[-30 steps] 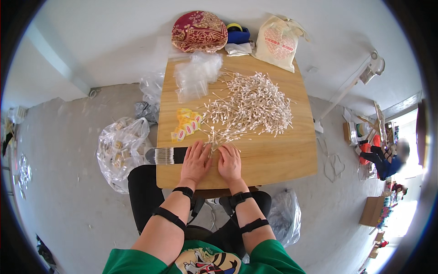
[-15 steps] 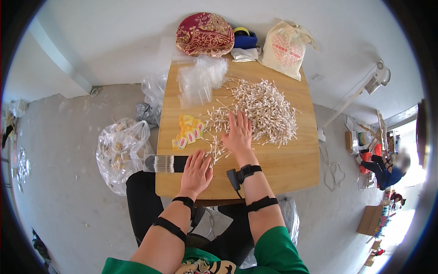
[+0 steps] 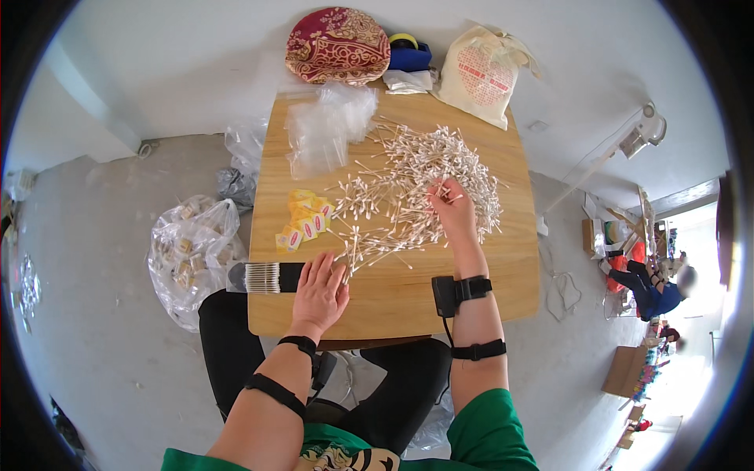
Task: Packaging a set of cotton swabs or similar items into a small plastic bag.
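Note:
A large loose heap of white-tipped cotton swabs (image 3: 424, 161) covers the middle and right of the wooden table. My right hand (image 3: 455, 210) is at the heap's right part, fingers curled and pinched around cotton swabs, some sticking out past the fingertips. My left hand (image 3: 318, 292) lies palm down near the front edge, fingers stretched out over the end of a black strip (image 3: 289, 277). Left of it, a neat row of cotton swabs (image 3: 262, 278) lies side by side in a clear sleeve. Scattered swabs reach my left fingertips.
Yellow printed slips (image 3: 305, 221) lie left of the heap, with clear plastic bags (image 3: 326, 129) behind them. A red patterned cushion (image 3: 338, 47), blue tape dispenser (image 3: 408, 55) and cream drawstring bag (image 3: 481, 77) line the back. A filled plastic bag (image 3: 188, 259) stands on the floor.
My right hand has moved right and a little farther away into the heap, its spread fingers now closed on swabs. My left hand stays in place; the whole view has shifted slightly.

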{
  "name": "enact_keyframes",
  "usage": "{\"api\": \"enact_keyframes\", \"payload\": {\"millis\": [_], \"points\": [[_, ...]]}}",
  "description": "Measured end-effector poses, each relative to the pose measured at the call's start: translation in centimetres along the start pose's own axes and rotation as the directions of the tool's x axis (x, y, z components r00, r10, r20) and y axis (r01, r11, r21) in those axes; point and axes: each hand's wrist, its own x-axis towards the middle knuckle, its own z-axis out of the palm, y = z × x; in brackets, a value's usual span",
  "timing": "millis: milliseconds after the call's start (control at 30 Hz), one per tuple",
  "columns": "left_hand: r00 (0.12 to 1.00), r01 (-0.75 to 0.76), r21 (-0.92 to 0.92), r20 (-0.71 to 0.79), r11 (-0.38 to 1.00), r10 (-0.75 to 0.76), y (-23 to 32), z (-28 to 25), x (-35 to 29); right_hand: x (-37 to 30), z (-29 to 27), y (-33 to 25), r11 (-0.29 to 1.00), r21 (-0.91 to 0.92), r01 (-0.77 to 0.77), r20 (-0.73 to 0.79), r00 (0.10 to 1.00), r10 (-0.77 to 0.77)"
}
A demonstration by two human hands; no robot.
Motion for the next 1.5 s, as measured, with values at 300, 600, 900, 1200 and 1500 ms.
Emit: {"api": "enact_keyframes", "payload": {"millis": [300,600,900,1200,1500], "points": [[0.999,0.024,0.029,0.042,0.999,-0.025,0.3,-0.1,0.1,-5.5,-1.1,3.1,0.955,-0.294,0.039,-0.415,0.895,-0.165],[0.998,0.029,0.036,0.046,0.999,-0.030,0.1,-0.1,0.0,-4.5,5.1,-1.7,0.623,-0.655,0.427,0.218,0.897,-0.385],[0.998,0.017,0.028,0.064,0.999,-0.018,0.6,-0.4,0.2,-2.2,6.7,-1.8,0.358,-0.785,0.505,0.398,0.855,-0.334],[1.000,0.006,0.009,0.010,1.000,-0.006,0.4,-0.3,0.3,-7.4,3.6,2.2,0.860,0.509,0.013,-0.051,0.999,0.015],[1.000,0.007,0.014,-0.003,1.000,-0.006,0.2,-0.2,0.2,-4.6,6.3,-1.0,0.586,-0.664,0.464,0.326,0.885,-0.332]]}}
